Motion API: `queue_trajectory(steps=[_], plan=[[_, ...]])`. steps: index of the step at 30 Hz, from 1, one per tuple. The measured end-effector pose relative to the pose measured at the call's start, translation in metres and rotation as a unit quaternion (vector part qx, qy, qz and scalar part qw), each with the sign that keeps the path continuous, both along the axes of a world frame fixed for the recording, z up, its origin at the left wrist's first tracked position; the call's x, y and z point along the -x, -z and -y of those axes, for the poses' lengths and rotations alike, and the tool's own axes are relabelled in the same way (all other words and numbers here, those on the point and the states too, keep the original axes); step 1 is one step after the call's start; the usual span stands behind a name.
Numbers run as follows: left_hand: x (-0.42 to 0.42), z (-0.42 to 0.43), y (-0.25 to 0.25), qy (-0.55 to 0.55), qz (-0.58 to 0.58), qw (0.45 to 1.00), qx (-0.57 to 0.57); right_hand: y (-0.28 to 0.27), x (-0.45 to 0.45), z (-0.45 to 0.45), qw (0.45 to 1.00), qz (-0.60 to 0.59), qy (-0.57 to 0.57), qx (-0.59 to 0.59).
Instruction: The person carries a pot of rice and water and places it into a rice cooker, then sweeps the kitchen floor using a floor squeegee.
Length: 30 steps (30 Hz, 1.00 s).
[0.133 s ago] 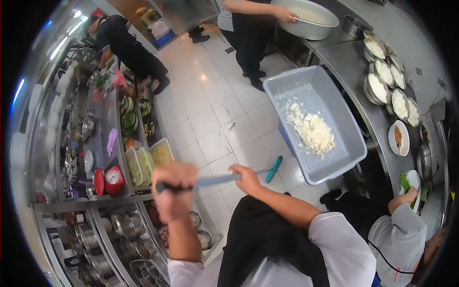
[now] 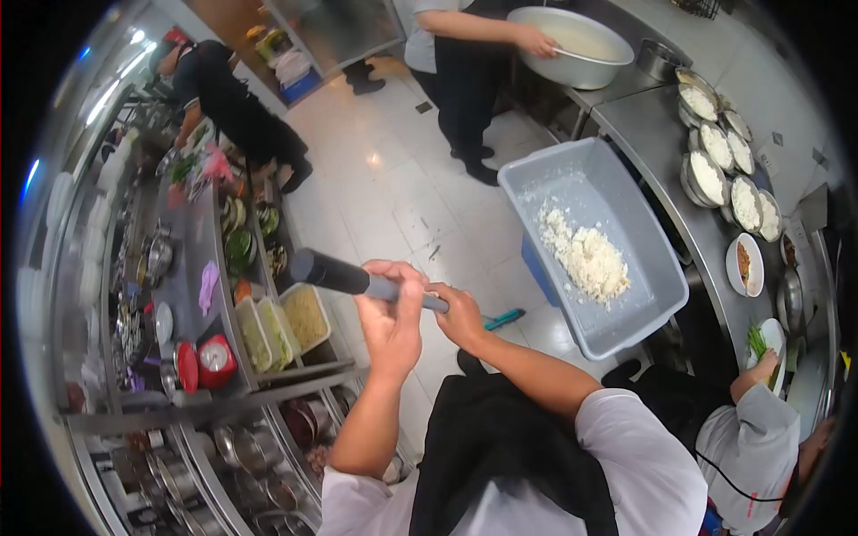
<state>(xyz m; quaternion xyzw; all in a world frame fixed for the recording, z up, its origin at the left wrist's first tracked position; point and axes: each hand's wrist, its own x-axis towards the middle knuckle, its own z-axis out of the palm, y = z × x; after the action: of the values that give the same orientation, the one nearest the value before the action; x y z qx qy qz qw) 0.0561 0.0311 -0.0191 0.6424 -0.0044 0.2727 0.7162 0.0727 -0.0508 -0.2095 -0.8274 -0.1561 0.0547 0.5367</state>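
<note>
A long-handled broom (image 2: 382,288) slants across in front of my body, with a grey pole and a thick black end grip that points up and left. My left hand (image 2: 391,323) is closed around the grey pole just below the black grip, thumb laid along it. Lower down, my right hand (image 2: 458,318) wraps the pole, close beside the left. Beyond the right hand, the broom's teal head (image 2: 505,319) rests on the tiled floor (image 2: 384,192); whether it has bristles or a blade I cannot tell.
A grey tub (image 2: 661,308) with white rice (image 2: 590,263) stands to the right. Steel counters (image 2: 626,125) line both sides. One person holds a large basin (image 2: 581,71) at the back; another works at far left, and one at right holds a plate (image 2: 774,357).
My left hand has slid off the black grip onto the grey pole, nearer my right hand. The handle's end has risen into view, and the teal head has shifted slightly.
</note>
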Motion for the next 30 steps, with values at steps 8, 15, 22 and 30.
queue_trajectory(steps=[8, 15, 22, 30], plan=[[-0.170, -0.002, -0.011, 0.188, 0.052, 0.981, 0.013, -0.036, -0.108, 0.041, 0.995, 0.056, 0.088, -0.005], [-0.371, 0.089, -0.017, 0.335, 0.036, 0.930, -0.145, -0.026, -0.277, 0.071, 0.966, 0.123, 0.213, -0.074], [-0.496, 0.189, -0.015, 0.345, 0.143, 0.853, -0.365, 0.002, -0.448, 0.145, 0.910, 0.014, 0.401, -0.105], [-0.489, 0.094, 0.059, 0.484, 0.005, 0.777, -0.402, 0.056, -0.493, 0.271, 0.904, -0.040, 0.423, -0.045]])
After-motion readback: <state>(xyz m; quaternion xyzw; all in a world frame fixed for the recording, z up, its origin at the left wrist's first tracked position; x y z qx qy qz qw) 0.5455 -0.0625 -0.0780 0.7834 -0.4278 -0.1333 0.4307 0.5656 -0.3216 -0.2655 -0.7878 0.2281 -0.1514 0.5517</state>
